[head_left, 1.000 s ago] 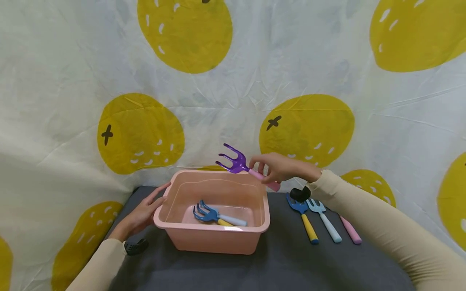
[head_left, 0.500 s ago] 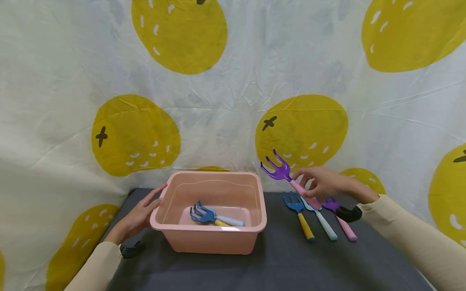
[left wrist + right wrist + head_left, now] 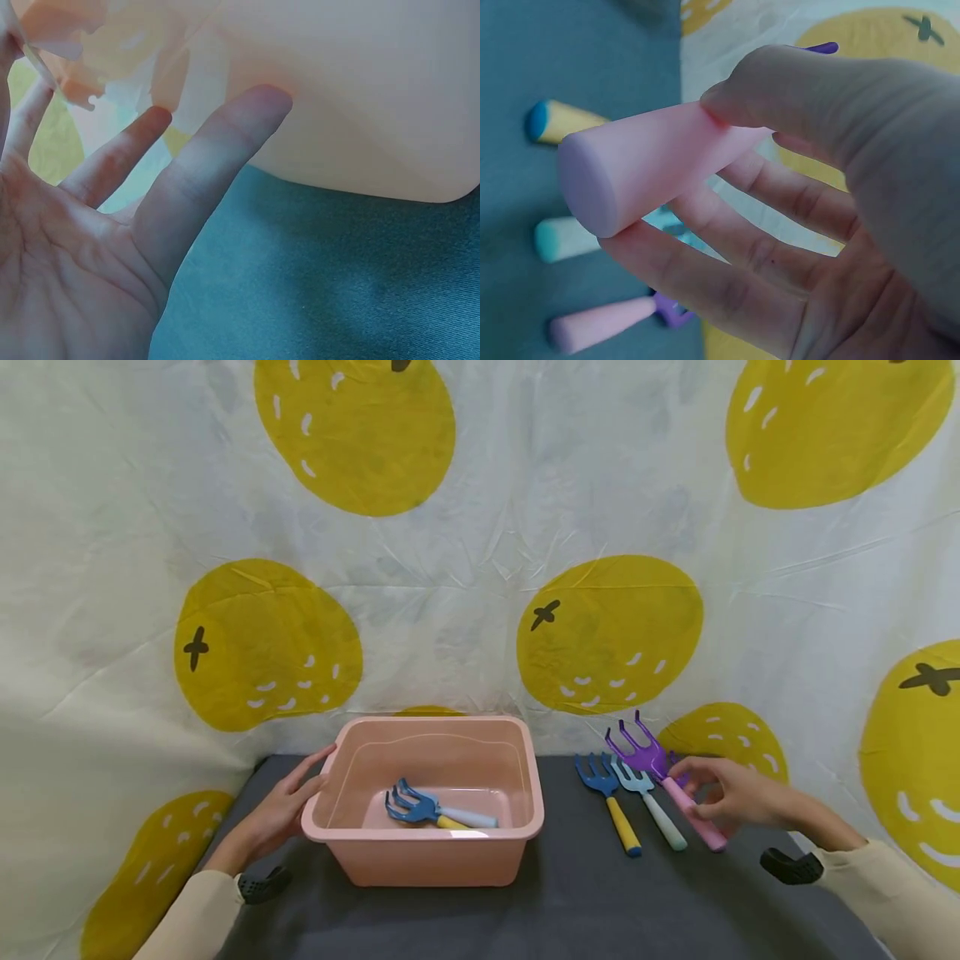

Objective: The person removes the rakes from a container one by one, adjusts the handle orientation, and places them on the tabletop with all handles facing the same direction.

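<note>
My right hand (image 3: 738,795) pinches the pink handle of a purple hand rake (image 3: 647,760) between thumb and fingers. The rake is tilted, prongs pointing up and left. In the right wrist view its handle (image 3: 645,165) hangs over the table. Beneath it lies a second purple rake (image 3: 604,324) with a pink handle, mostly hidden in the head view. My left hand (image 3: 281,814) rests against the left side of a pink plastic basin (image 3: 420,860). Its fingers are straight against the wall in the left wrist view. Inside the basin lie a blue rake (image 3: 420,811) with a yellow handle and a pale-handled one (image 3: 468,818).
Right of the basin, a blue rake with a yellow handle (image 3: 622,827) and a light blue rake (image 3: 663,822) lie side by side on the dark tablecloth (image 3: 570,910). A white curtain (image 3: 450,635) with yellow fruit prints hangs close behind.
My right hand has carried the purple rake from above the basin's right rim rightward and down, over the rakes on the table. The left hand stays at the basin.
</note>
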The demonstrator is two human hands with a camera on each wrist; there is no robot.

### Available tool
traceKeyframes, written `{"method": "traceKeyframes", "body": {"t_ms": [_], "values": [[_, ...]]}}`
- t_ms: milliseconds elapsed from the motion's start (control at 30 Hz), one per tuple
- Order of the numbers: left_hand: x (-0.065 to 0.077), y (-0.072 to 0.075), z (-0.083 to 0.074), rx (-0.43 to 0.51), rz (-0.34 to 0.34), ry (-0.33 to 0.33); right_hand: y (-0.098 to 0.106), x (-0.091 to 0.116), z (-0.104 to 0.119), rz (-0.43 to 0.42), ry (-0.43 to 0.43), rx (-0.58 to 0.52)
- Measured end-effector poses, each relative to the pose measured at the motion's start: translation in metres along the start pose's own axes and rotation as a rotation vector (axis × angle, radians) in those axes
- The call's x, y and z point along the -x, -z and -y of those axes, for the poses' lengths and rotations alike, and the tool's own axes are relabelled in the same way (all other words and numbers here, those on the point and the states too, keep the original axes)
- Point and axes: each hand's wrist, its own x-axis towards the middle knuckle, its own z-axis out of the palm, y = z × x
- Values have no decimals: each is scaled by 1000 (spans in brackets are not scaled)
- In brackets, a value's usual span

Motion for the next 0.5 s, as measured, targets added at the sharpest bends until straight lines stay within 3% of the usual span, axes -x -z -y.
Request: {"method": "traceKeyframes", "body": {"t_ms": [233, 500], "values": [[0, -1, -1, 5, -3, -4, -7, 32, -33, -15, -75, -71], [1, 1, -3, -8, 13, -29, -15, 71, -67, 6, -97, -165]]}}
